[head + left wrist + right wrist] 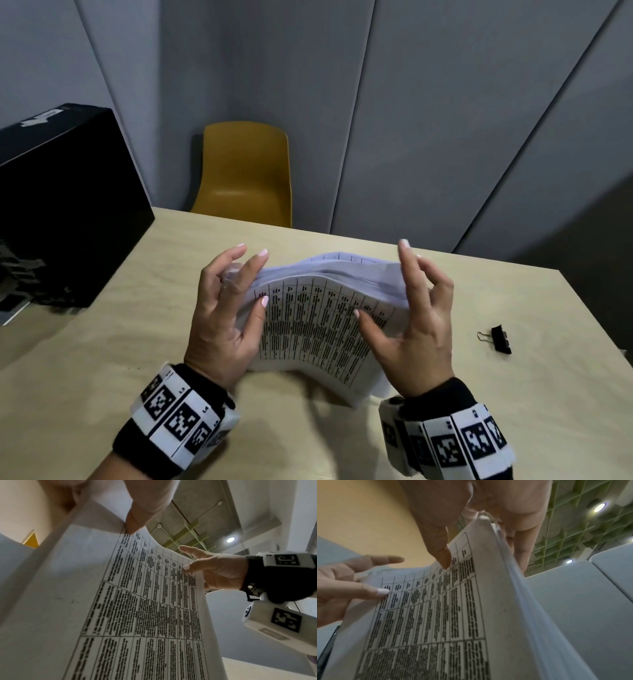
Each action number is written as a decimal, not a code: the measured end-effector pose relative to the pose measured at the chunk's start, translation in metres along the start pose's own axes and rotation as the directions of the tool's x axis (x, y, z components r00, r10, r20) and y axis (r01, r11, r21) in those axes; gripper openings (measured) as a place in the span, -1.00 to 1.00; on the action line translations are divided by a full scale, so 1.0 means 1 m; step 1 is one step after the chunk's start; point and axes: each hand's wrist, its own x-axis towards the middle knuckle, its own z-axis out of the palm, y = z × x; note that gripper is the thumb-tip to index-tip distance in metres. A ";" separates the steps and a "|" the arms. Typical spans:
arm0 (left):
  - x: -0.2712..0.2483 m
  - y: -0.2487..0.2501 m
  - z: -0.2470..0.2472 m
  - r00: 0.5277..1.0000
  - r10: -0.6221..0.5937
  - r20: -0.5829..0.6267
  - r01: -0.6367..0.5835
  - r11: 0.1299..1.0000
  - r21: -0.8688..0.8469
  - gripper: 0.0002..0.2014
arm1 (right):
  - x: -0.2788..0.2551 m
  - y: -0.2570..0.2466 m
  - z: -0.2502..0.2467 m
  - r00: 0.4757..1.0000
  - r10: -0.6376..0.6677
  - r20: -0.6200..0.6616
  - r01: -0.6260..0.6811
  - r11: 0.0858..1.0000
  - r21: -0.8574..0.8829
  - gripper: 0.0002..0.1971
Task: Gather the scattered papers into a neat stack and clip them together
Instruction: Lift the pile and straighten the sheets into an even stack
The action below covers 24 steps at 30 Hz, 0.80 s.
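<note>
A stack of printed papers [315,325] with a table of black text stands on its lower edge on the wooden table [137,308], bowed toward me. My left hand [254,275] pinches its left edge, thumb on the front sheet [137,615] and fingers behind. My right hand [404,291] holds the right edge [508,574] the same way, thumb [441,553] on the print, index finger raised. Apart from both hands, a black binder clip [500,339] lies on the table to the right.
A large black box [68,205] sits on the table's far left corner. A yellow chair [246,171] stands behind the far edge, against grey wall panels. The table's right edge runs just past the clip.
</note>
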 end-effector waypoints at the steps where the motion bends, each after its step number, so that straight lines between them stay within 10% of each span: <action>1: -0.001 -0.001 0.001 1.000 -0.005 0.009 0.005 1.000 -0.001 -0.40 | 0.001 0.000 0.000 1.000 0.000 0.006 0.000 1.000 -0.022 -0.27; 19: 0.000 -0.003 -0.003 0.995 -0.077 0.057 0.076 0.997 0.006 -0.42 | -0.010 0.006 0.004 0.995 -0.017 -0.098 0.028 0.994 0.110 -0.37; 24: -0.004 -0.011 -0.004 0.885 -0.452 0.110 0.457 0.800 -0.389 -0.12 | -0.020 0.034 0.009 0.901 0.426 0.085 -0.408 0.762 0.503 -0.05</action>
